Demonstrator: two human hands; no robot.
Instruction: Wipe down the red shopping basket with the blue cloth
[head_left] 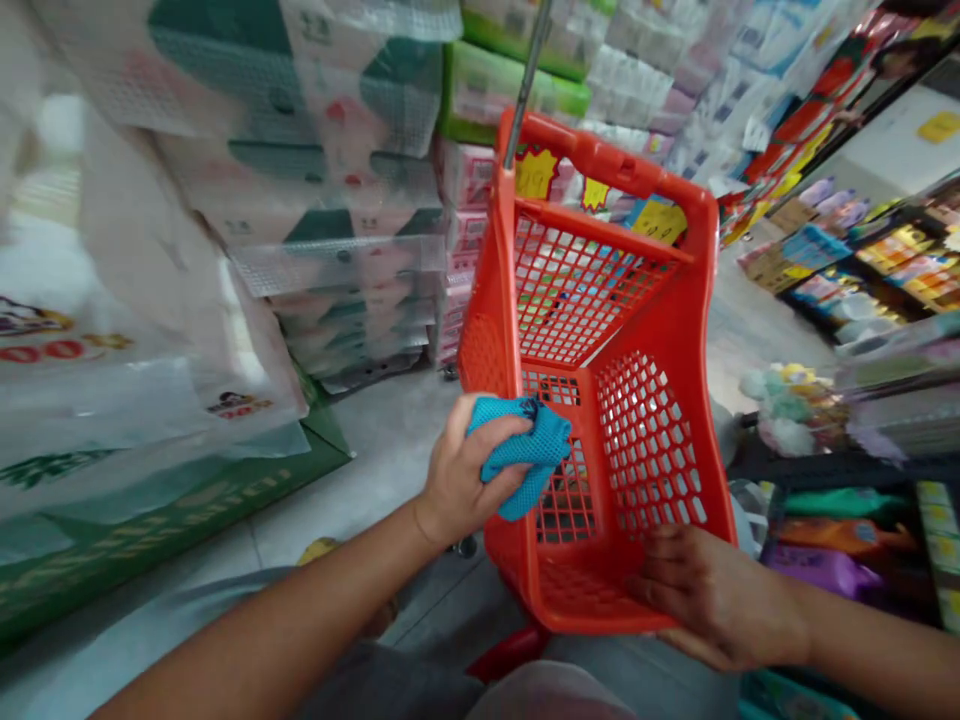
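Note:
A red plastic shopping basket point(716, 400) with latticed walls stands tilted in front of me. My left hand point(455, 478) is closed round a bunched blue cloth point(529, 455), which lies against the basket's left rim. Part of that rim is covered by the cloth and fingers. At the near right corner, my right hand point(705, 595) grips the basket's rim, fingers on the inside and thumb below on the outside. Through the lattice I see the floor and goods behind; no goods lie inside the basket.
Stacked tissue packs point(360, 200) rise on the left, above a green-edged base point(225, 530). A metal rod point(529, 80) runs up by the basket's handle point(615, 165). Yellow price signs point(536, 172) show behind it. Shelves with bottles point(825, 570) stand close on the right.

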